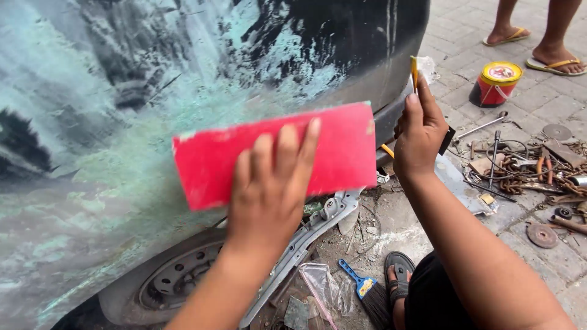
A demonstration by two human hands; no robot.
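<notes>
The left hand (pixel 269 183) is pressing a red sanding block (pixel 275 156) flat against the car panel (pixel 122 122), fingers spread over it, so sanding looks to be under way. The right hand (pixel 419 137) is clenching a yellow scraper (pixel 414 73) near the panel's lower edge. Next strokes likely need even pressure; open panel lies leftward, the wheel (pixel 177 275) below.

tin (pixel 496 84) | round, red, yellow lid with label | on paving, upper right
</notes>
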